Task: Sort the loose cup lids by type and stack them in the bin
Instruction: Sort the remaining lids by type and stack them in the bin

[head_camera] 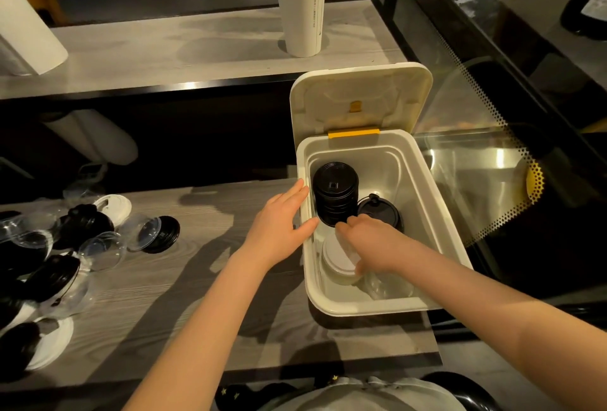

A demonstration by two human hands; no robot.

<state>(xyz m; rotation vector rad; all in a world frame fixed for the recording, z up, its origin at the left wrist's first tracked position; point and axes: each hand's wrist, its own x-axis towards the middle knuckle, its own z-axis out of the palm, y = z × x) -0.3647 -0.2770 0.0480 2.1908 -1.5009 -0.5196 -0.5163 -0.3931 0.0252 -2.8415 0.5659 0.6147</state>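
A white bin (pixel 440 223) with its hinged cover (pixel 361 95) flipped up stands at the right end of the counter. Inside it are a tall stack of black lids (pixel 335 192), a lower black lid pile (pixel 381 212), white lids (pixel 336 262) and clear lids (pixel 389 287). My left hand (pixel 279 223) holds the bin's left wall, thumb over the rim. My right hand (pixel 371 243) is down inside the bin, its fingers and thumb spanning the top white lid. Loose black, white and clear lids (pixel 65 246) lie scattered at the counter's left end.
A wood-grain counter (pixel 197 279) carries the bin and the lids. Behind it a raised shelf holds a tall sleeve of paper cups (pixel 300 0) and a paper roll (pixel 23 32). A glass display case (pixel 492 164) stands right beside the bin.
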